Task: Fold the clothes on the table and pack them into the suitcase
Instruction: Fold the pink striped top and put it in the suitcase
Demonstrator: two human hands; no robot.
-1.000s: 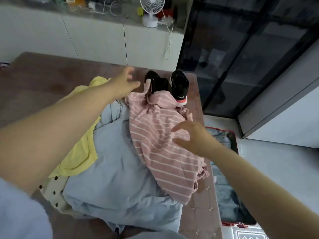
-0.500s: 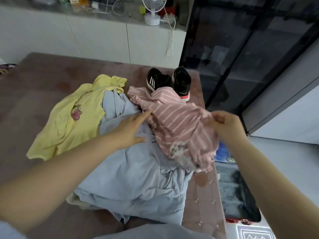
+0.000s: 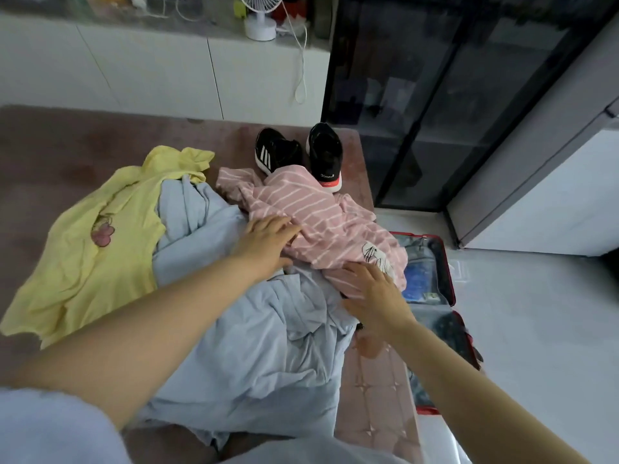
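Pink striped shirt (image 3: 311, 212) sits crumpled at the far right of the pile, and both your hands are on it; your left hand (image 3: 268, 242) lies flat, fingers straight, on its left edge; your right hand (image 3: 371, 293) is spread over its near edge; light blue garment (image 3: 261, 346) underneath, yellow shirt (image 3: 100, 236) to the left; all on a brownish-pink table (image 3: 67, 142); red-rimmed suitcase (image 3: 449, 272) lies open on the pale floor (image 3: 536, 313) just right of the table; white cabinets (image 3: 150, 68) behind, dark glass doors (image 3: 418, 95) to the right; count: three garments, two black shoes (image 3: 325, 152), one white fan (image 3: 259, 15).
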